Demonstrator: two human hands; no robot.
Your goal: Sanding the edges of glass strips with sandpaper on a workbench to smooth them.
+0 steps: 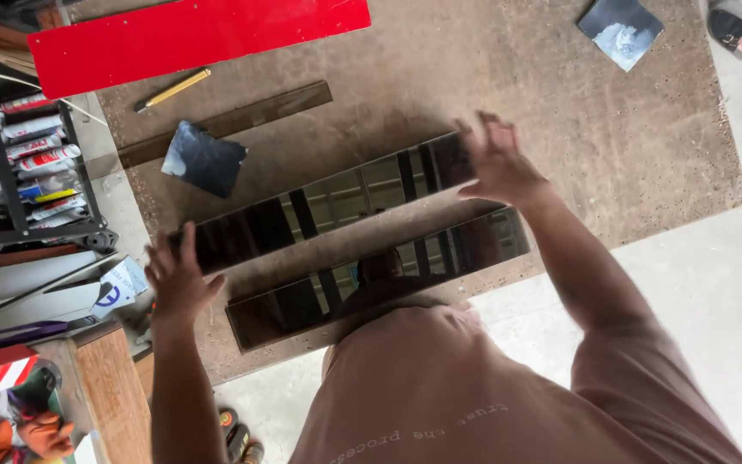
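Observation:
Two long dark reflective glass strips lie side by side on a brown board [560, 120]. My left hand [178, 279] is at the left end of the far strip [337, 198], fingers spread, with nothing clasped in it. With fingers also apart, my right hand [500, 163] lies over the right end of that same strip. The near strip [302, 301] lies just in front of my chest and mirrors my shirt; neither hand touches it.
A red panel [199, 34], a yellow pencil-like tool [173, 88], a narrow dark strip [234, 120] and two dark tile pieces [203, 159] [620, 30] lie further back. A rack of sealant tubes [32, 155] stands left. Another person's shoe [732, 26] is top right.

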